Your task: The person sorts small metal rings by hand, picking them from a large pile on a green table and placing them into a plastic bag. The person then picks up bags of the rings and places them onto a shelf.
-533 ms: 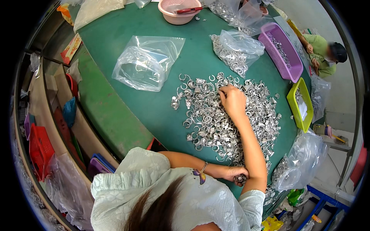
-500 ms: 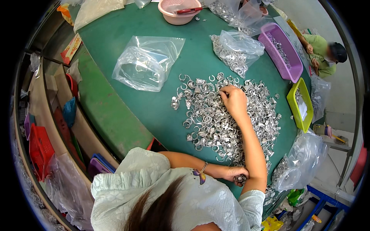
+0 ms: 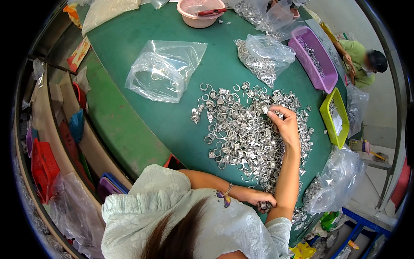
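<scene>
A wide heap of silver-coloured metal rings (image 3: 241, 138) is spread over the green table. My right hand (image 3: 286, 124) is over the upper right part of the heap, fingers curled. Its thumb and forefinger pinch a ring (image 3: 265, 109) with a broad, bright top. My left hand (image 3: 262, 199) is closed round several rings (image 3: 264, 206), low at the near edge of the heap, beside my right forearm. Its fingers partly hide what it holds.
A clear plastic bag (image 3: 166, 71) lies left of the heap. Beyond it stands a pink basin (image 3: 198, 19). Bags of rings (image 3: 261, 60), a purple basket (image 3: 314, 60) and a yellow-green basket (image 3: 334, 116) line the right. A person in green (image 3: 358, 60) sits far right.
My right hand has moved right and slightly nearer over the heap, and a ring now shows at its fingertips. My left hand has shifted slightly left, still closed on rings.
</scene>
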`<state>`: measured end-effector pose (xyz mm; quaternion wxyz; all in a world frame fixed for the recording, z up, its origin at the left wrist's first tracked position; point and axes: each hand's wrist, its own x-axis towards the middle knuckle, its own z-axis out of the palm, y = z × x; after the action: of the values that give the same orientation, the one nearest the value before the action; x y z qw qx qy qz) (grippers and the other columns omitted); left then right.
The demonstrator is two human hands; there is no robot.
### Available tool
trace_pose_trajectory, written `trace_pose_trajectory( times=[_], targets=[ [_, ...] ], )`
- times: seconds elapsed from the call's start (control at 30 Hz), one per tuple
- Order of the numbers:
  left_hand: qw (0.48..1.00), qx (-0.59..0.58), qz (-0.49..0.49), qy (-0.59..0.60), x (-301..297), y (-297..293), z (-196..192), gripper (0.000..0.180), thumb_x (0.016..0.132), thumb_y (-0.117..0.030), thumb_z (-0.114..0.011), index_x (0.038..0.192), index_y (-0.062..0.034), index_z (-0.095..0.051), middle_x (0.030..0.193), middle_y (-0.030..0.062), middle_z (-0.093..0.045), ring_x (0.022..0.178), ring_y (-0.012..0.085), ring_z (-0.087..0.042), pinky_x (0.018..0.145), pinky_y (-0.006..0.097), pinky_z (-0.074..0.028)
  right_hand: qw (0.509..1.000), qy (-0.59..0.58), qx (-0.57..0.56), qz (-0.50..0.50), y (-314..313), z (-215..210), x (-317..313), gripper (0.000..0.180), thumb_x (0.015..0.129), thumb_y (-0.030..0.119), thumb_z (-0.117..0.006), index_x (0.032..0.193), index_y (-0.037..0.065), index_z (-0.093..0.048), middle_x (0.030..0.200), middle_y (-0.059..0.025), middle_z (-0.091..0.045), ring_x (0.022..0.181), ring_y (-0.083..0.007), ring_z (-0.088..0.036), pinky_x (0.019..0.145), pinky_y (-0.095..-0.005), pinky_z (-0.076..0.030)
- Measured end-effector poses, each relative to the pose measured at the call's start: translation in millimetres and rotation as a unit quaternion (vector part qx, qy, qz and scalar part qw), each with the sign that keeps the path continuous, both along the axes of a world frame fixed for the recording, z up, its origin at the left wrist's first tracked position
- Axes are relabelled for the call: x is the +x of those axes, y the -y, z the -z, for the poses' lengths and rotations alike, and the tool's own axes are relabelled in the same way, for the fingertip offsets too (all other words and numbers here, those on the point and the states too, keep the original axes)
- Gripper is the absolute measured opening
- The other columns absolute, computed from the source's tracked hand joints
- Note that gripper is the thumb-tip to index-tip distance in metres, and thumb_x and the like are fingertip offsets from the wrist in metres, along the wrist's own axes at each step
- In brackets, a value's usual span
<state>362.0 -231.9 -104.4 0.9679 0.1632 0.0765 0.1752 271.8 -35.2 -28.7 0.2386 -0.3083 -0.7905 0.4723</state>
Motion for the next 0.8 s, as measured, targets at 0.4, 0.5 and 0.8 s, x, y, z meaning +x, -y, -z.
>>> trace_pose_trajectory(
  times=[0.4,0.5,0.8],
  targets=[
    [0.999,0.01,0.036,-0.017,15,8,20,0.021,0.074,-0.028,-0.055,0.066,-0.0087,-0.057,0.058,0.0034,-0.055,0.045,0.0138,-0.052,0.037,0.024,-0.034,0.933,-0.077,-0.351,0.027,10,3,15,0.01,0.086,0.008,-0.06,0.094,0.003,-0.057,0.06,-0.0001,-0.049,0.05,-0.0082,-0.045,0.041,-0.0215,-0.034],
    [0.999,0.017,0.042,0.004,16,9,25,0.021,0.074,-0.028,-0.055,0.067,-0.0085,-0.058,0.059,0.0034,-0.056,0.046,0.0138,-0.053,0.037,0.024,-0.034,0.923,-0.112,-0.367,0.01,10,3,16,0.011,0.088,0.011,-0.058,0.096,0.004,-0.055,0.064,-0.0017,-0.05,0.052,-0.0087,-0.045,0.042,-0.0218,-0.035],
    [0.998,0.032,0.053,-0.002,-9,-1,-7,0.022,0.074,-0.027,-0.055,0.07,-0.0063,-0.059,0.059,0.0046,-0.057,0.045,0.014,-0.053,0.037,0.025,-0.034,0.854,-0.188,-0.481,0.056,13,2,14,0.014,0.091,0.021,-0.054,0.094,0.007,-0.053,0.068,-0.0012,-0.046,0.064,-0.0082,-0.045,0.044,-0.0168,-0.033]
  ],
)
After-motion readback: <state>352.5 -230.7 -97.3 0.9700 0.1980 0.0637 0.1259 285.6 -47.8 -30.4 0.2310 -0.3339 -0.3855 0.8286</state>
